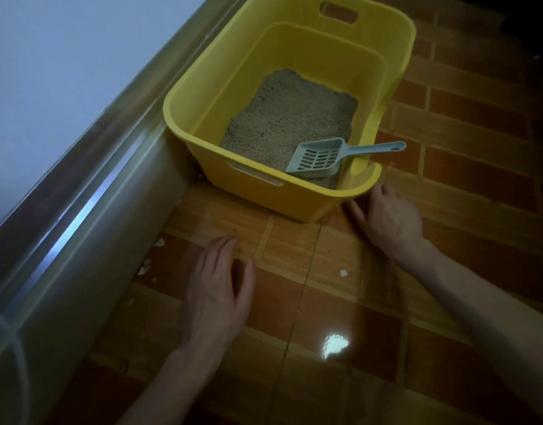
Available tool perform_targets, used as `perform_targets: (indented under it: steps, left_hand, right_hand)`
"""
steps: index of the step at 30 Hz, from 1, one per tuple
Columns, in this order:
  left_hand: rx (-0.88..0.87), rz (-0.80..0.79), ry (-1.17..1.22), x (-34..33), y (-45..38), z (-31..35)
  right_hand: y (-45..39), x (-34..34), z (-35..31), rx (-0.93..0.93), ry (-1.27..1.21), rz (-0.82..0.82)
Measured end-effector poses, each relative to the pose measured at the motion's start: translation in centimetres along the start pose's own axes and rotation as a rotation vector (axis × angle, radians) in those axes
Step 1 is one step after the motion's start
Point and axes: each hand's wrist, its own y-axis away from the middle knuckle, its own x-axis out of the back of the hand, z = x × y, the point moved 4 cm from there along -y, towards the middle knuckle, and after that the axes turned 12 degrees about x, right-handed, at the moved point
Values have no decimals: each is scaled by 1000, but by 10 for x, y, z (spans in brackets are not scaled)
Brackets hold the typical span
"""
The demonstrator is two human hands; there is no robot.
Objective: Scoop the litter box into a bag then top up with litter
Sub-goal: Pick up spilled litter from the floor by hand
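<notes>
Litter box (297, 96), one yellow plastic tub, sits on the tiled floor (466, 167) tight against the base of a grey wall (80, 185) on its left, and inside it lies a patchy bed of sandy litter (288, 118) that leaves a good deal of the yellow bottom bare. One pale blue slotted scoop (317, 156) rests in the near right corner, its pan on the litter and its handle poking out through the low notch in the rim. Two hands are in play: the right hand (389, 219) is down at the tub's near right corner, fingers relaxed, touching or just beside the plastic, grip released; the left hand (218, 289) hovers over the floor well short of the tub, fingers loosely spread, grasping nothing. No bag in view, no sack of fresh litter either, so scooping looks not yet begun. To do this step well, I'd judge the right hand wants the scoop's handle, taken well back, while the left steadies the rim; then slide the pan flat under the clumps and sift gently so clean grains fall through. Three or so white scraps (343, 273) dot the floor.
</notes>
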Motion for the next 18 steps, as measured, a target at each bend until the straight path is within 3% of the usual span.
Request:
perform_targets:
  steps: [8,18]
  left_hand:
    - [64,2,83,5,4,-2]
    - [-5,-28,90,-8,15,6]
  right_hand:
    - [-2,-1,-2,75,-14,22]
    - [23,-5,-31,233,3,-17]
